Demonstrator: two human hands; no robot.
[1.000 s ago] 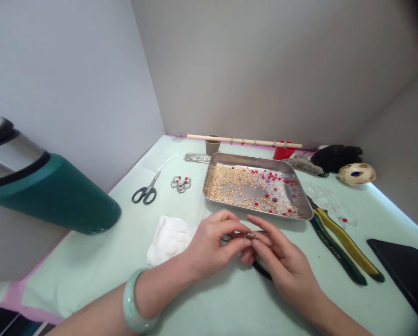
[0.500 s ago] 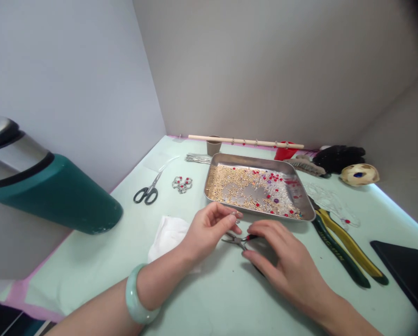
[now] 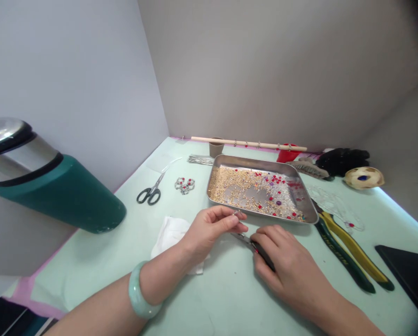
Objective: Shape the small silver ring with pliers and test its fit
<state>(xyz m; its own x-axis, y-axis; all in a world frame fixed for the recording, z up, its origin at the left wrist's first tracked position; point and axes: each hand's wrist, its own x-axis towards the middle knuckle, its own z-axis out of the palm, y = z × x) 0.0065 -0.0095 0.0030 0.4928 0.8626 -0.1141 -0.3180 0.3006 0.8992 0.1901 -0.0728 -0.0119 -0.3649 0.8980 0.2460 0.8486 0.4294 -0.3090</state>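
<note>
My left hand [image 3: 218,226], a pale green bangle [image 3: 139,289] at its wrist, pinches a tiny silvery piece [image 3: 236,213] between thumb and fingers. Its details are too small to make out. In my right hand [image 3: 286,259] is a pair of small pliers [image 3: 264,255] with dark handles and a touch of red. Their jaws point up and left, just below my left fingertips; the jaw tips are partly hard to see. Right behind both hands stands a metal tray [image 3: 258,162] of gold, clear and red beads.
Left of the tray lie scissors [image 3: 149,196], a beaded wire ornament [image 3: 184,185] and a white cloth [image 3: 169,235]. A green bottle [image 3: 65,196] leans in at far left. Large yellow-green pliers [image 3: 349,252] and a black flat object [image 3: 408,270] lie at right. A wooden stick [image 3: 223,140] spans the back.
The small pliers have turned in my right hand, their handles now closer together and lying along the fingers. My left hand keeps its pinch. The whole view has shifted slightly.
</note>
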